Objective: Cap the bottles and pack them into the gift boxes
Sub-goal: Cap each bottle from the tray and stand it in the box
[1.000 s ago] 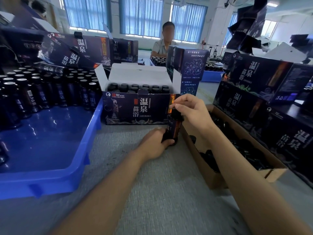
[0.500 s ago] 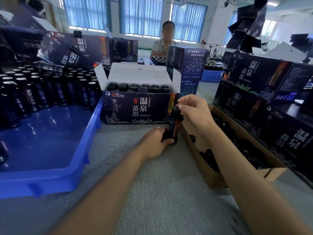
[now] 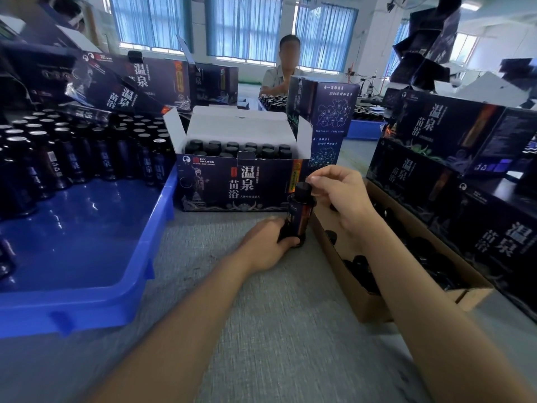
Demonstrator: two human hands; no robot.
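Your left hand (image 3: 268, 245) is wrapped round the lower body of the bottle (image 3: 297, 216), which stands upright on the bench (image 3: 261, 330) just in front of the open gift box (image 3: 238, 184). Your right hand (image 3: 338, 193) pinches the black cap (image 3: 303, 189) on its neck between thumb and fingertips. I cannot tell whether the cap sits square. If it is tilted, twisting will likely cross the thread, and a cap that only feels tight could leak inside the box. You hold the bottle low, so a hard turn at the top may tip it towards the cardboard tray (image 3: 363, 303) of loose caps just beside it. The box looks nearly full, so find the free slot before you push the bottle in
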